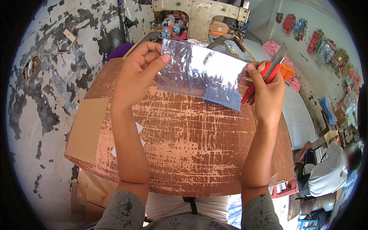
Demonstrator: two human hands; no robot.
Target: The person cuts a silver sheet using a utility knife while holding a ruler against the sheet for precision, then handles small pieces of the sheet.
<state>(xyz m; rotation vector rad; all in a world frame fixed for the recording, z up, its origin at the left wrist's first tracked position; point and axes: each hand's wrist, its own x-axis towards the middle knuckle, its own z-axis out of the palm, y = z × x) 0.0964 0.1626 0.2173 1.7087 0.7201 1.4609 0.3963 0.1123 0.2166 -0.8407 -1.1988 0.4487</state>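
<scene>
Above tabletop [191, 153], clear sheet [203, 73] — glossy, creased — pinched by left hand [138, 74], by right hand [269, 92] also gripping cutter [273, 70]

The clear sheet [182, 71] at upper centre looks like thin plastic, glossy and finely creased; the cutter [273, 68] to its right pairs a red, plastic-looking body with a smooth metal blade. The brown tabletop [191, 149] across the middle looks like wood, its finish scraped and rough, with matt, smooth cardboard [87, 130] at left, and the far-left wall [42, 96] shows rough, flaking paint.
</scene>
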